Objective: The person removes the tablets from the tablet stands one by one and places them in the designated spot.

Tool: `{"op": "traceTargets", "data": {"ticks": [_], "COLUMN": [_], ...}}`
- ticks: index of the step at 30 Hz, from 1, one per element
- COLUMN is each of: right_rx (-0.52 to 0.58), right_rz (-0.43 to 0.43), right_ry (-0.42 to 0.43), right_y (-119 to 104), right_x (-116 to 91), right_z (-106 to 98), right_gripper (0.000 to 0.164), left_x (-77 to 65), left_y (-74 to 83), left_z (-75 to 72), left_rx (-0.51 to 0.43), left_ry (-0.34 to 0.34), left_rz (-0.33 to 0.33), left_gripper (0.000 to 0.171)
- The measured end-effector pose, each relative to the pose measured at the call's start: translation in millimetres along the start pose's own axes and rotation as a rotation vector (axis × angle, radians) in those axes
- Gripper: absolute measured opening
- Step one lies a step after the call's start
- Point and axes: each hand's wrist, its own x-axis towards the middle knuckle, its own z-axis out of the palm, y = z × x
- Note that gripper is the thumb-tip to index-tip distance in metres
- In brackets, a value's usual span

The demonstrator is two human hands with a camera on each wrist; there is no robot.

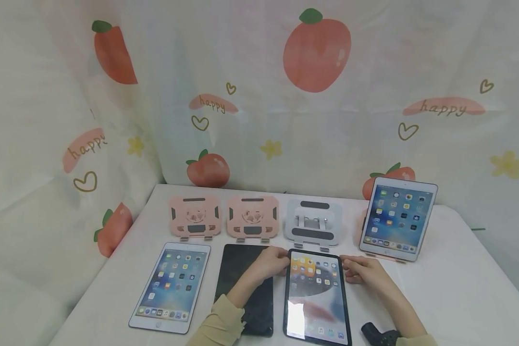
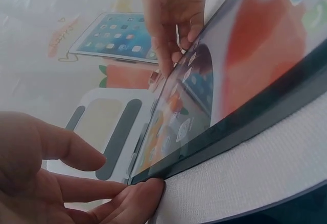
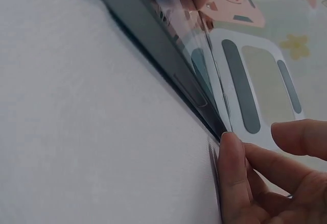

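A black-framed tablet (image 1: 315, 298) with a lit home screen lies in front of the white stand (image 1: 313, 223). At its far left corner is my left hand (image 1: 268, 263), fingertips against the edge; the left wrist view shows the thumb held apart from the tablet (image 2: 240, 106). My right hand (image 1: 363, 269) has its fingertips at the far right corner. In the right wrist view, the right thumb stands off the tablet's edge (image 3: 168, 66) too. Beneath my left forearm lies a dark tablet (image 1: 259, 307), partly hidden.
A white tablet (image 1: 168, 288) lies at the left. Two pink stands (image 1: 194, 216) line the back beside the white stand. Back right, another white tablet (image 1: 398, 218) leans upright on a stand. A black object (image 1: 374, 334) shows at my right wrist. A fruit-print curtain (image 1: 251, 129) hangs behind.
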Motion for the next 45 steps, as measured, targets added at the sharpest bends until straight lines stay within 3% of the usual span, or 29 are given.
{"op": "traceTargets", "data": {"ticks": [7,13,19,25,31,38,45], "right_rx": [0.03,0.035,0.033,0.054,0.068,0.155,0.122], "right_rz": [-0.006,-0.017,-0.036,-0.045,-0.075,-0.113,-0.118], "right_ry": [-0.021,0.009,0.065,0.115,0.169,0.205,0.262], "right_y": [5,7,7,15,27,33,46], "right_x": [-1,-7,-9,-10,-11,-16,-10], "right_z": [-6,-15,-25,-37,-53,-72,-94], "right_gripper": [0.05,0.051,0.051,0.054,0.053,0.027,0.041], "left_x": [0.8,1.2,4.6,11.0,18.6,30.6,41.7], "left_y": [-0.2,3.6,10.2,22.9,37.2,52.2,68.6], "left_z": [4.1,9.6,19.1,32.2,42.1,54.2,62.7], "left_rx": [0.004,0.012,-0.029,-0.049,-0.031,-0.034,-0.057], "left_ry": [0.026,0.059,0.03,-0.037,-0.049,-0.049,-0.038], "left_rz": [0.024,0.073,0.12,0.182,0.202,0.213,0.209], "left_gripper": [0.037,0.034,0.032,0.03,0.03,0.027,0.024]}}
